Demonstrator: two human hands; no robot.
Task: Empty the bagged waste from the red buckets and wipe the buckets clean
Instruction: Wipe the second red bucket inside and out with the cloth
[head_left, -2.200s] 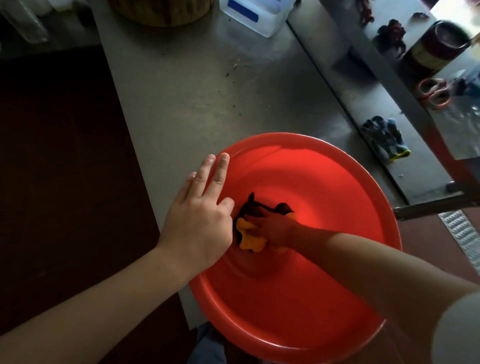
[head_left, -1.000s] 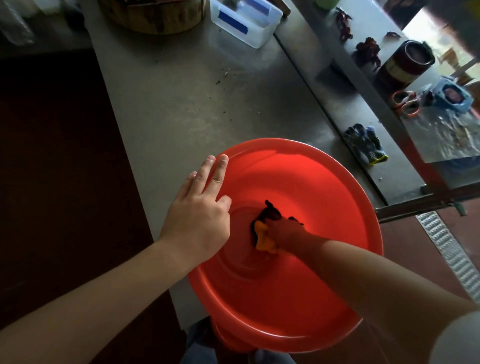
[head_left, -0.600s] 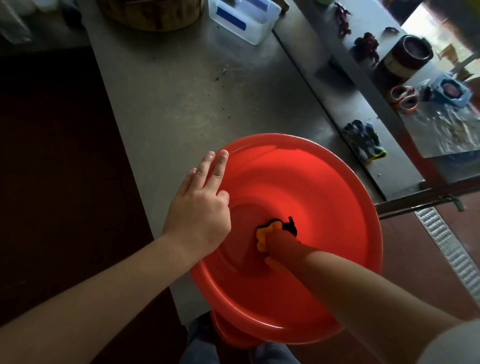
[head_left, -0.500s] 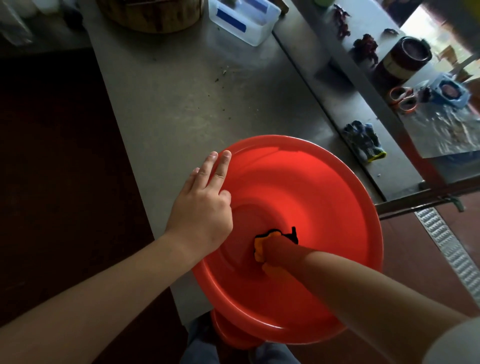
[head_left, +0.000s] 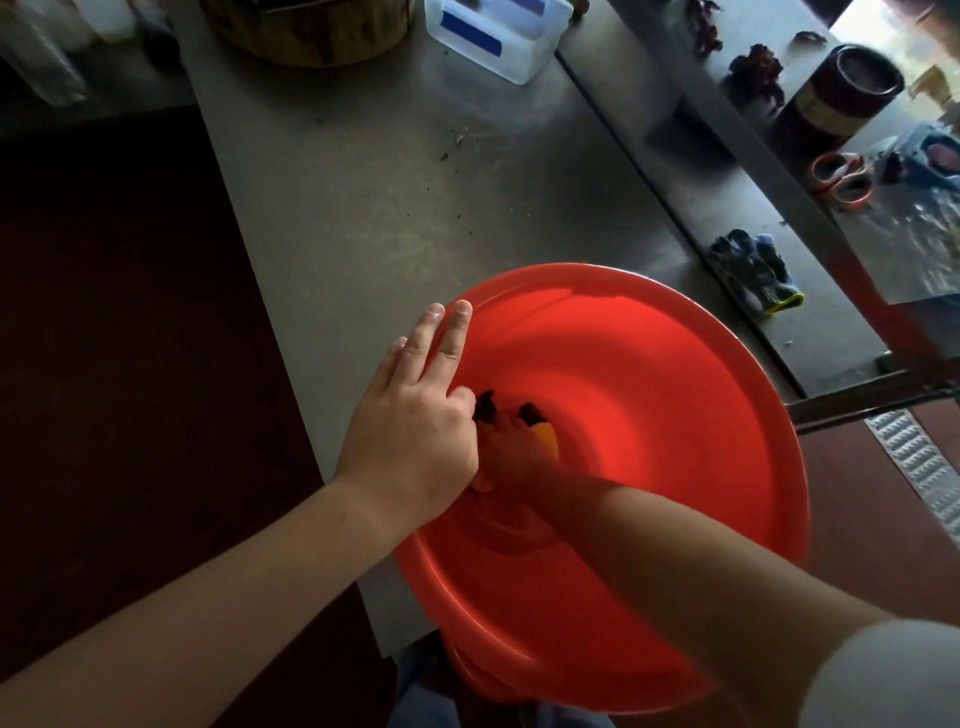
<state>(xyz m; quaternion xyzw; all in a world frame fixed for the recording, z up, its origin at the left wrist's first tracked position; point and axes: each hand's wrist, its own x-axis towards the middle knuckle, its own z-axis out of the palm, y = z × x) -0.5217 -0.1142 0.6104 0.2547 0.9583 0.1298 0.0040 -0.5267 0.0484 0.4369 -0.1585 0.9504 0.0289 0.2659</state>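
The left hand (head_left: 415, 431) lay flat on the bucket (head_left: 649, 395) rim; beside it, the right hand (head_left: 511, 449) gripped a cloth (head_left: 545, 435) inside.

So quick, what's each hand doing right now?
Left hand: open, flat on the red bucket rim.
Right hand: closed on an orange and black cloth inside.
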